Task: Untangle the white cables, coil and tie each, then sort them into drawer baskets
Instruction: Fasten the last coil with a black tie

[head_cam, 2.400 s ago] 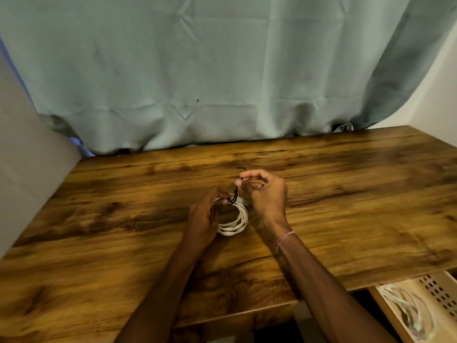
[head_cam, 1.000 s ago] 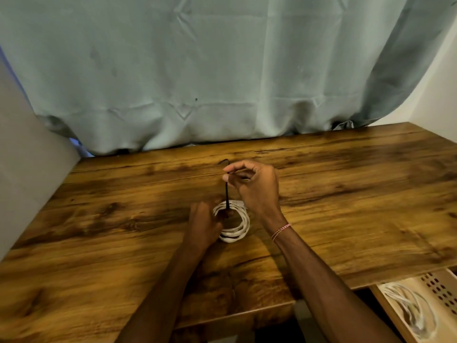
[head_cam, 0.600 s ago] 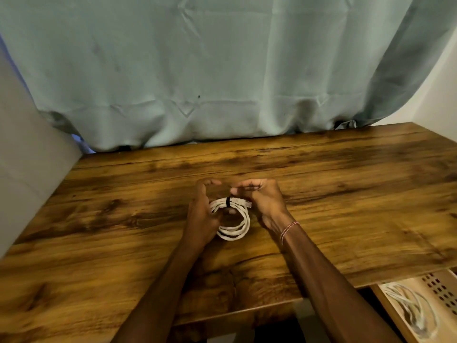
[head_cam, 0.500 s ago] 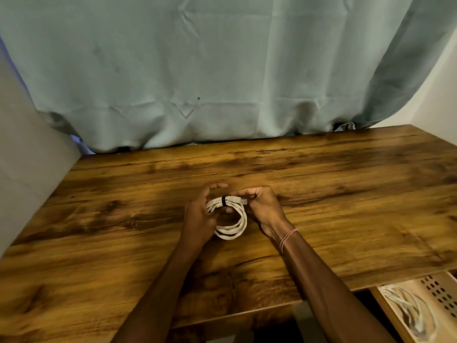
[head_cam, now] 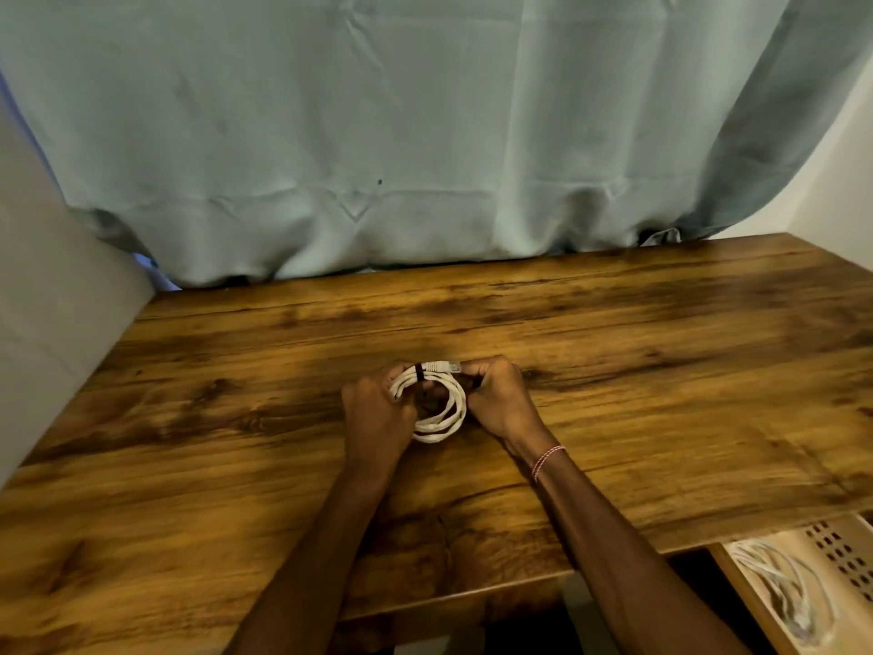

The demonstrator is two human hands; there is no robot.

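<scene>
Setting: wooden table (head_cam: 661, 371) with a pale blue-green curtain (head_cam: 425, 134) hanging behind its far edge, a grey panel (head_cam: 56, 323) off its left end and a white wall (head_cam: 836, 182) off its right end.
Task object: coiled white cable (head_cam: 441, 425), lying at the middle of the table, nearer the near edge than the far one.
Binding: black tie (head_cam: 419, 372) wrapped across the strands on the far side of the coil; a clear plug (head_cam: 441, 366) stuck out just beside it.
Left hand (head_cam: 373, 413): fingers curled round the left side of the coil, thumb on top of the strands.
Right hand (head_cam: 500, 399): fingers curled against the right side, fingertips at the plug; whether they pinched the plug or the loose end of the tie could not be told.
Handling: judged light and springy. The loops would likely fan apart if the tie was slack, so the bound section was the safest place to take hold. The plug's small latch looked fragile and made a poor grip point.
Destination: drawer basket (head_cam: 845, 555), pulled out below the near right corner of the table, already holding another white cable (head_cam: 779, 588).
Obstacles: none seen on the table. The table's near edge partly overhung the basket, so the coil would have to clear that edge before going down.
Other: red-and-white bracelet (head_cam: 548, 458) on the right wrist.
</scene>
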